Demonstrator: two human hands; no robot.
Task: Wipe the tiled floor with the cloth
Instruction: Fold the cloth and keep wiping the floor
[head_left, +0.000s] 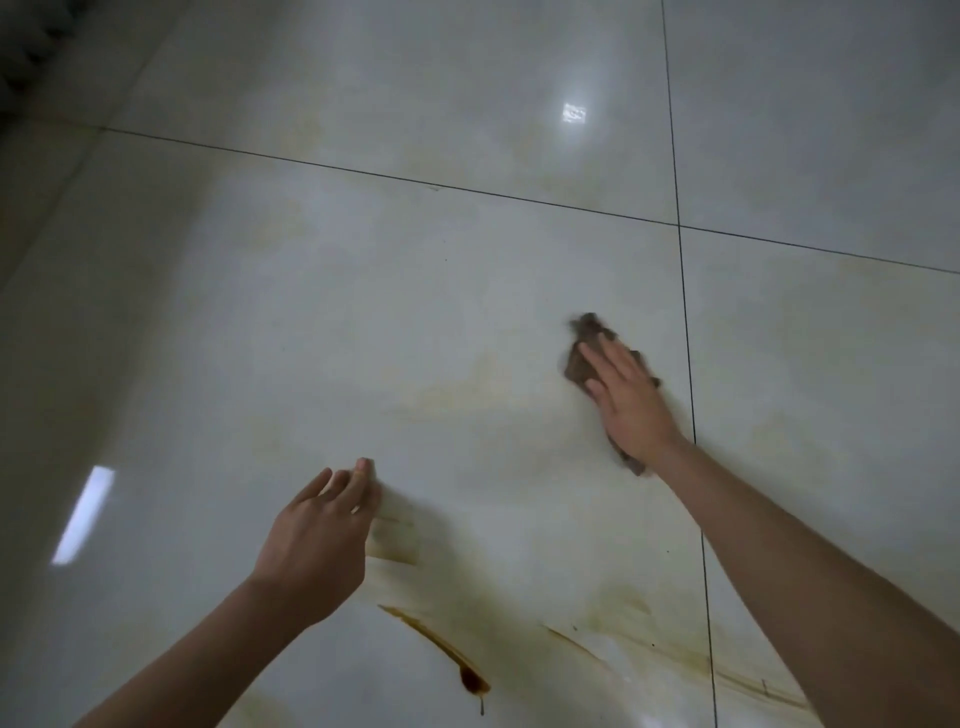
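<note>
Right hand (631, 402) lies flat on the brown cloth (577, 364), fingers (605, 361) straight, pressing it onto the glossy pale tiled floor (363, 312), just left of a dark grout line (688, 374). The cloth's edges are blurred. Left hand (317, 540) is low over the same tile, fingers relaxed and extended; whether it touches the floor is unclear. Near the bottom edge, a dark brown streak (447, 652) ends in a small puddle, with fainter yellowish smears (623, 608) to its right.
</note>
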